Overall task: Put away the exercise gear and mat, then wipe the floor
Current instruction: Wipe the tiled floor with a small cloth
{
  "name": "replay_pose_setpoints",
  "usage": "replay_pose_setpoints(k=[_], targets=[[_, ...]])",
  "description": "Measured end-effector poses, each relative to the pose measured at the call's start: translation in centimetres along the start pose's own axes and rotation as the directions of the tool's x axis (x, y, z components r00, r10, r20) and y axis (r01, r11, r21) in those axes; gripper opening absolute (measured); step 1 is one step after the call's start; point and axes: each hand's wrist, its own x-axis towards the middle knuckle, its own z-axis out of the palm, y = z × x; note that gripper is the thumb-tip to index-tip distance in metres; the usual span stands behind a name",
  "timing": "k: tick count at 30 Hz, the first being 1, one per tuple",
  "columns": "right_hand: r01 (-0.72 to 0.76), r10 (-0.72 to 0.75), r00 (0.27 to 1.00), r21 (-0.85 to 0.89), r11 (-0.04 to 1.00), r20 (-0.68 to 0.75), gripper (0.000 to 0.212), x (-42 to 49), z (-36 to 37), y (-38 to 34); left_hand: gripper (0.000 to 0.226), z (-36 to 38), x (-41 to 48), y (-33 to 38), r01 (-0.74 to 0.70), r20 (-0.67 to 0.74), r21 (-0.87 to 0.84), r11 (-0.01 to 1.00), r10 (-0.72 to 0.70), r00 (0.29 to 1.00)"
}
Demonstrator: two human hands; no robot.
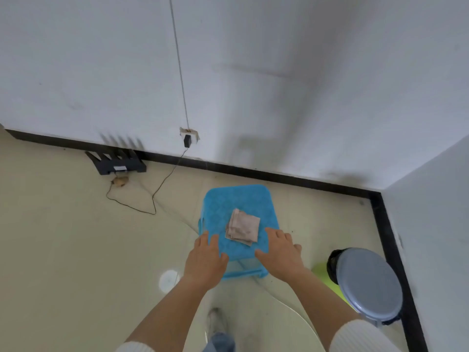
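A folded beige cloth (pixel 243 227) lies on the seat of a blue plastic stool (pixel 228 201) that stands on the cream floor near the wall corner. My left hand (pixel 205 257) reaches over the stool's near left edge with fingers straight and spread, holding nothing. My right hand (pixel 280 252) hovers over the near right edge, just right of the cloth, fingers extended and empty. Whether either hand touches the seat cannot be told. No mat or exercise gear shows.
A grey-lidded bin (pixel 368 283) with a black liner stands at the right by the wall, a lime-green object (pixel 323 275) beside it. A black router (pixel 116 163) sits against the baseboard, its thin cable (pixel 152 196) looping over the floor from a wall socket (pixel 189 137).
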Motion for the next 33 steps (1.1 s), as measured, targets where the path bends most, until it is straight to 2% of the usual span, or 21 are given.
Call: replay_pose_setpoints(k=[5, 9, 13, 15, 18, 20, 21, 23, 27, 30, 33], targets=[[-0.013, 0.013, 0.996, 0.003, 1.0, 0.087, 0.056, 8.2, 2.9, 1.5, 0.057, 4.2, 7.3, -1.3, 0.057, 0.06, -0.032, 0.998, -0.055, 0.997], [-0.005, 0.009, 0.993, -0.032, 0.999, 0.114, 0.056, 14.3, 6.0, 2.5, 0.06, 8.7, 11.6, -3.3, 0.039, 0.071, 0.005, 0.999, -0.04, 0.997], [0.028, -0.026, 0.997, -0.024, 0.999, 0.067, 0.056, 18.8, 9.1, 3.1, 0.069, 12.8, 13.8, -5.1, 0.051, 0.122, 0.127, 0.991, -0.067, 0.99], [0.049, -0.048, 0.997, -0.021, 0.999, 0.059, 0.061, 20.3, 10.4, 3.3, 0.082, 14.4, 13.9, -5.6, 0.041, 0.088, 0.193, 0.98, -0.059, 0.994], [0.07, -0.067, 0.996, -0.041, 0.997, 0.066, 0.068, 21.5, 11.7, 3.8, 0.09, 16.4, 13.8, -6.3, 0.028, 0.06, 0.163, 0.986, -0.039, 0.997], [0.082, -0.081, 0.997, -0.072, 0.994, 0.021, 0.067, 21.7, 12.3, 3.9, 0.092, 16.9, 14.0, -6.4, 0.025, 0.043, 0.129, 0.991, -0.03, 0.999], [0.085, -0.086, 0.996, -0.087, 0.993, -0.006, 0.065, 21.7, 12.6, 3.9, 0.092, 16.8, 14.1, -6.1, 0.033, 0.043, 0.103, 0.994, -0.038, 0.998], [0.087, -0.094, 0.993, -0.093, 0.992, -0.068, 0.055, 21.7, 13.2, 3.7, 0.088, 16.9, 14.3, -5.7, 0.059, 0.092, 0.163, 0.985, -0.074, 0.993], [0.088, -0.097, 0.986, -0.074, 0.993, -0.134, 0.02, 21.8, 12.9, 3.0, 0.077, 16.0, 14.4, -5.9, 0.063, 0.177, 0.17, 0.983, -0.094, 0.98], [0.135, -0.133, 0.984, 0.015, 0.991, -0.122, 0.009, 21.1, 12.1, 2.4, 0.073, 14.3, 14.7, -6.2, 0.059, 0.267, 0.156, 0.986, -0.1, 0.958], [0.185, -0.173, 0.982, 0.234, 0.955, -0.072, 0.022, 19.3, 11.0, 1.5, 0.063, 12.6, 13.5, -6.3, 0.144, 0.231, 0.109, 0.984, -0.166, 0.959]])
